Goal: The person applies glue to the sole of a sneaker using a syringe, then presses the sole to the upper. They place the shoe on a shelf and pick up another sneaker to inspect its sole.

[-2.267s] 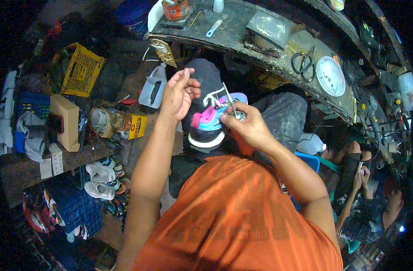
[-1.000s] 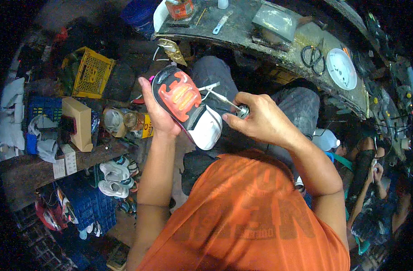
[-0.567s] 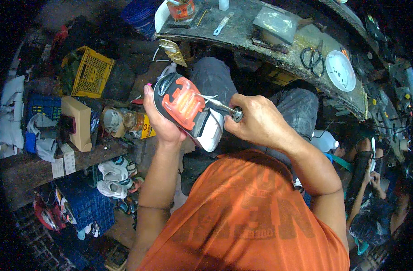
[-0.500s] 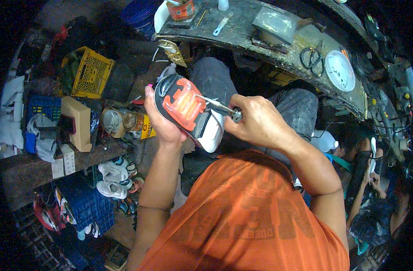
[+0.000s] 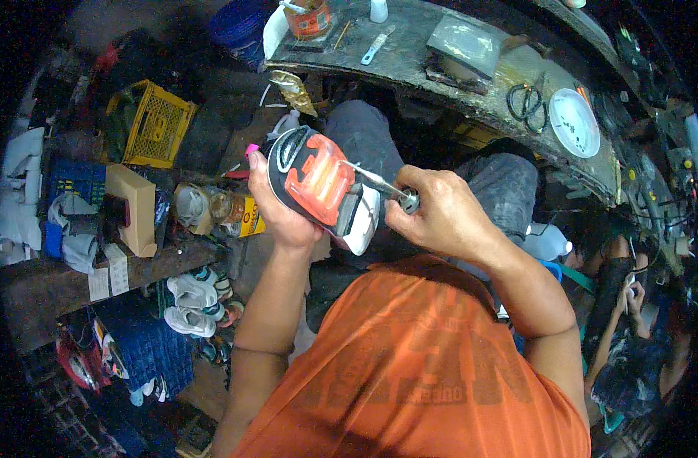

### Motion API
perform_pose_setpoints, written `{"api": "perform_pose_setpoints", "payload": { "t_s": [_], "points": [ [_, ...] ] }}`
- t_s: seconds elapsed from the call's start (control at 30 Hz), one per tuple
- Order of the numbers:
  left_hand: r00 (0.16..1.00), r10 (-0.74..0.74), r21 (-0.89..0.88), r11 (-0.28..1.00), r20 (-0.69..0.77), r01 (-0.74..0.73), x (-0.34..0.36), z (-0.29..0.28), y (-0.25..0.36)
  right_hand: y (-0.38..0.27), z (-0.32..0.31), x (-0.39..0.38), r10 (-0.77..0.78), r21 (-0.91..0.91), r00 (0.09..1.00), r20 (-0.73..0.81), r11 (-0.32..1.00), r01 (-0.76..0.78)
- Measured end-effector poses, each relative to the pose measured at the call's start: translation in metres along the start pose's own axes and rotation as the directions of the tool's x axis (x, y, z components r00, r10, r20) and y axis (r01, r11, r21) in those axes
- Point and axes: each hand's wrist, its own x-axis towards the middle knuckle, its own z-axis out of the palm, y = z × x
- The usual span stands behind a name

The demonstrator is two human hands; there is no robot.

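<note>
My left hand [image 5: 276, 210] holds a shoe sole up, its fingers wrapped behind it. The sole [image 5: 318, 177] has an orange-red middle piece, black edges and a white end [image 5: 362, 233]; a pink bit shows at the far left. In my right hand [image 5: 444, 210] is a thin metal tool [image 5: 376, 179] with a rounded metal end inside my fingers. Its narrow tip lies on or right at the orange piece, near the side. Beneath are my grey-trousered knees [image 5: 492, 179].
Ahead, a workbench [image 5: 398, 61] bears scissors [image 5: 526, 107], a white plate [image 5: 574, 122] and a tin [image 5: 307, 17]. To my left are a yellow crate [image 5: 158, 114], a cardboard box [image 5: 131, 214] and several shoes [image 5: 189, 301]. At right a co-worker [image 5: 624, 343] sits near a plastic jug [image 5: 543, 240].
My open left hand took hold of the shoe, which was turned from upper-up to sole-up. Since then both hands have shifted slightly right, the tool tip moving onto the orange piece.
</note>
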Motion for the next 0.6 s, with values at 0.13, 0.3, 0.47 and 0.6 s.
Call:
{"api": "perform_pose_setpoints", "payload": {
  "t_s": [0.13,0.3,0.47,0.6],
  "points": [
    [0.998,-0.063,-0.128,0.990,0.030,0.066,-0.002,-0.001,-0.005,-0.001,0.001,0.000,0.005,-0.009,1.000,-0.007,1.000,-0.005],
    [1.000,0.012,-0.096,0.995,-0.013,-0.013,-0.003,0.000,-0.013,-0.002,0.005,-0.005,-0.005,0.005,1.000,0.001,1.000,0.005],
    [0.998,0.003,-0.067,0.998,0.066,0.002,-0.007,0.004,-0.013,-0.007,0.010,-0.010,-0.012,0.023,1.000,-0.003,1.000,0.012],
    [0.999,-0.028,-0.076,0.997,0.045,0.032,-0.005,0.002,-0.015,-0.011,0.012,-0.015,-0.036,0.046,0.999,0.026,0.998,0.035]
  ]
}}
